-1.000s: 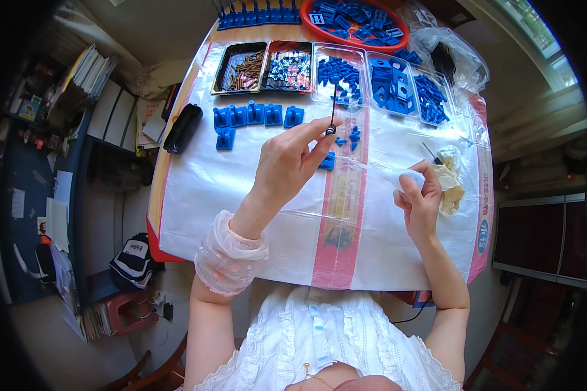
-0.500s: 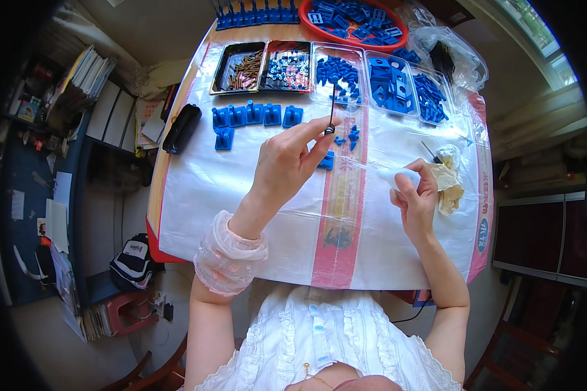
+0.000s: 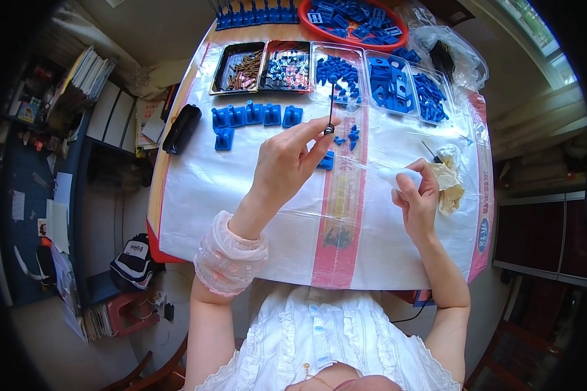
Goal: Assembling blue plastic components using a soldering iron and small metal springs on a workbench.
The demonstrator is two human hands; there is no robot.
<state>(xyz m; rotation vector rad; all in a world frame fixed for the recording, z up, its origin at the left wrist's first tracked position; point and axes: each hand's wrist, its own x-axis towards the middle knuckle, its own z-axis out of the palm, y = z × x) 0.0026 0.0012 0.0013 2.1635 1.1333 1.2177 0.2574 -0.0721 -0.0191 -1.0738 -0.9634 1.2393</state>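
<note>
My left hand (image 3: 287, 156) is raised over the middle of the table, thumb and fingers pinching a thin dark rod (image 3: 332, 107). The rod stands nearly upright, with a blue knob at its top and dark coils at the fingertips. On the right, my right hand (image 3: 419, 199) is closed around a small white object (image 3: 407, 176), perhaps a squeeze bottle; the fingers hide much of it. A blue block (image 3: 326, 160) lies just beyond my left fingertips, beside a few loose blue pieces (image 3: 353, 137). Blue bases with upright posts (image 3: 254, 114) stand in a row farther left.
Trays line the far side: brass-coloured screws (image 3: 246, 68), small mixed hardware (image 3: 287, 68), and blue parts (image 3: 391, 85). A red basin (image 3: 398, 45) of blue plates sits behind them. A black case (image 3: 182, 129) lies left; crumpled cloth (image 3: 447, 182) and a screwdriver-like tool (image 3: 429, 150) lie right.
My right hand and the white object have shifted very slightly to the right. My left hand and the rod hold almost the same place.
</note>
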